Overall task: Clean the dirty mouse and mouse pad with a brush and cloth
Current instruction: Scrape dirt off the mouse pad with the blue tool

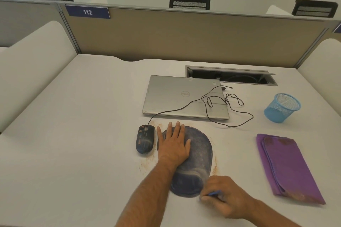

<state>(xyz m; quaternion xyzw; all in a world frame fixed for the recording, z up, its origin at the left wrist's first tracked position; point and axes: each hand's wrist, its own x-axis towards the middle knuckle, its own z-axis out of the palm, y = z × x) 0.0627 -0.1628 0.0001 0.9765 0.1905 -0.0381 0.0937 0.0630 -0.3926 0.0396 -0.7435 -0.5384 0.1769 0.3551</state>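
- My right hand is curled, fingers pinching a small blue object beside the near right edge of the mouse pad; only a sliver shows, so I cannot tell whether it is the brush.
- My left hand lies flat, fingers straight, pressing on the pad's far left part and hiding that part. It holds nothing.
- One dark blue, dusty mouse pad, with a raised wrist rest at its near end; brownish dust rings it on the white desk.
- One dark, smudged mouse just left of the pad, its cord looping over one closed silver laptop.
- One folded purple cloth, stained brown, well right of the pad.
- One blue mesh cup, tilted, beyond the cloth.
- Three chair backs show over the partition, their lower parts hidden.
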